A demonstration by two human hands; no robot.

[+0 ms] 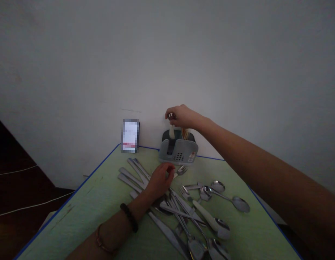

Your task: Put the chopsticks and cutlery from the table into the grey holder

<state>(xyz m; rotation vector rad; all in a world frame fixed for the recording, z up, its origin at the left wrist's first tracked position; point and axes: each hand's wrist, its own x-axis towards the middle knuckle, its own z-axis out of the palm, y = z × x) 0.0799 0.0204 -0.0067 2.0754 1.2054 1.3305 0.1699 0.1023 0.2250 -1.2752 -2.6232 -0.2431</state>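
Note:
My right hand (180, 115) is raised over the grey cutlery holder (178, 155), its fingers closed around the metal head of a white-handled fork. The handle (171, 132) of this fork points down into the holder's left compartment. Lower down, my left hand (161, 178) reaches over a pile of loose cutlery, fingers curled. A second fork (181, 170) sticks out from its fingertips, tines to the right; most of its pale handle is hidden by the hand. Just below lies another white-handled fork (186, 193).
Several table knives (132, 177) fan out left of my left hand. Several spoons (240, 204) lie to the right and front. Thin wooden sticks (185, 133) stand in the holder. A phone (130, 135) leans on the wall behind the green table (94, 195).

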